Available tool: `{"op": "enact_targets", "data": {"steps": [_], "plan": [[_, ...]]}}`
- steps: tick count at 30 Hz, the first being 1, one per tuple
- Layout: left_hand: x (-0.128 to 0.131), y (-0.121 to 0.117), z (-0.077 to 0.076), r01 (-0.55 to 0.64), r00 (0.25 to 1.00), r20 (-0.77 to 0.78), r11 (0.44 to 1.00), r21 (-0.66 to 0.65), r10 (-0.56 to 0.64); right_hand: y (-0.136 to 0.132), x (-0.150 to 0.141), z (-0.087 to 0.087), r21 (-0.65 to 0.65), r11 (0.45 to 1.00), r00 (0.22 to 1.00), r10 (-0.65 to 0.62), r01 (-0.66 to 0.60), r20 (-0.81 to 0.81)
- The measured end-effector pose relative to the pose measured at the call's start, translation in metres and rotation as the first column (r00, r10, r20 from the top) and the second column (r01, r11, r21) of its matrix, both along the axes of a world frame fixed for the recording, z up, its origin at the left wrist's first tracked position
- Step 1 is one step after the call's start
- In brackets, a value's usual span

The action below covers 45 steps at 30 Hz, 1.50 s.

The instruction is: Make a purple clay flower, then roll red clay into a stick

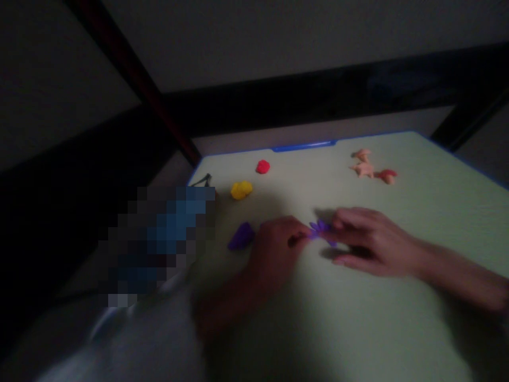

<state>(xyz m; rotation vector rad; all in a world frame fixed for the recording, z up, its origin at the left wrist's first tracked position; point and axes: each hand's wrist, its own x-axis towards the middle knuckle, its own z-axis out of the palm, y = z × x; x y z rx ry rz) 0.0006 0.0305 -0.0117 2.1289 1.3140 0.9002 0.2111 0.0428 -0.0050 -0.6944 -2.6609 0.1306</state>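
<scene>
A small purple clay shape with petal-like points (317, 227) lies on the pale board between my two hands. My left hand (276, 249) is closed, its thumb and forefinger pinched at the left edge of this shape. From the right, my right hand (369, 239) reaches over with fingers apart, the forefinger resting on the purple shape and partly covering it. A larger lump of purple clay (242, 236) sits just left of my left hand. Beyond it are a yellow clay lump (241, 190) and a red clay lump (263, 166).
At the back right of the blue-edged board (417, 318) stand several clay pieces: a peach star-like figure (363, 169), another small peach piece (362, 154) and a red-topped mushroom shape (387, 175). A blue handle (304, 146) runs along the far edge. A blurred-out area (167, 239) borders the left side.
</scene>
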Motion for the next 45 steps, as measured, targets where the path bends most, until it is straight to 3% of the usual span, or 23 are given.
{"op": "enact_targets", "data": {"steps": [6, 10, 12, 15, 18, 23, 27, 35, 38, 41, 43, 45], "plan": [[-0.002, -0.004, 0.006, -0.006, 1.0, -0.027, 1.0, -0.021, 0.006, 0.001, 0.004, -0.001, -0.058, 0.998, 0.992, -0.014, 0.007, -0.124], [-0.017, -0.007, 0.014, 0.002, 0.993, -0.116, 1.0, 0.029, 0.002, 0.001, 0.009, 0.0, -0.117, 0.993, 0.969, -0.047, 0.019, -0.243], [-0.028, -0.007, 0.018, -0.003, 0.987, -0.159, 0.99, 0.144, 0.027, 0.001, 0.009, 0.0, -0.11, 0.994, 0.974, -0.041, 0.017, -0.221], [-0.045, -0.002, 0.024, -0.033, 0.959, -0.243, 0.912, 0.409, 0.144, 0.001, 0.008, -0.002, -0.052, 0.999, 0.991, -0.016, 0.009, -0.129], [-0.058, 0.004, 0.03, -0.053, 0.933, -0.278, 0.85, 0.524, 0.23, 0.002, 0.007, -0.004, 0.0, 1.0, 0.999, 0.0, 0.0, -0.043], [-0.071, 0.008, 0.035, -0.065, 0.869, -0.418, 0.899, 0.432, 0.264, 0.003, 0.008, -0.006, -0.002, 1.0, 0.999, -0.006, 0.006, -0.038], [-0.067, 0.009, 0.027, -0.002, 0.834, -0.526, 0.954, 0.301, 0.167, 0.001, 0.01, -0.005, -0.048, 0.998, 0.986, -0.046, 0.038, -0.159], [-0.056, 0.015, 0.016, 0.122, 0.798, -0.601, 0.968, 0.22, 0.035, -0.001, 0.005, -0.004, 0.028, 0.995, 0.981, -0.093, 0.099, -0.173], [-0.051, 0.01, 0.019, 0.072, 0.887, -0.459, 0.971, 0.229, 0.042, -0.006, -0.005, 0.0, 0.028, 0.989, 0.965, -0.135, 0.145, -0.223], [-0.041, -0.001, 0.022, 0.015, 0.997, -0.073, 0.999, 0.037, -0.012, -0.018, -0.022, 0.007, -0.061, 0.982, 0.951, -0.186, 0.176, -0.249], [-0.034, -0.007, 0.022, 0.115, 0.979, 0.193, 0.97, -0.215, -0.073, -0.026, -0.035, 0.011, -0.092, 0.983, 0.956, -0.175, 0.157, -0.236], [-0.029, -0.01, 0.02, 0.248, 0.925, 0.363, 0.899, -0.36, -0.11, -0.031, -0.046, 0.012, -0.079, 0.99, 0.96, -0.131, 0.114, -0.246]]}}
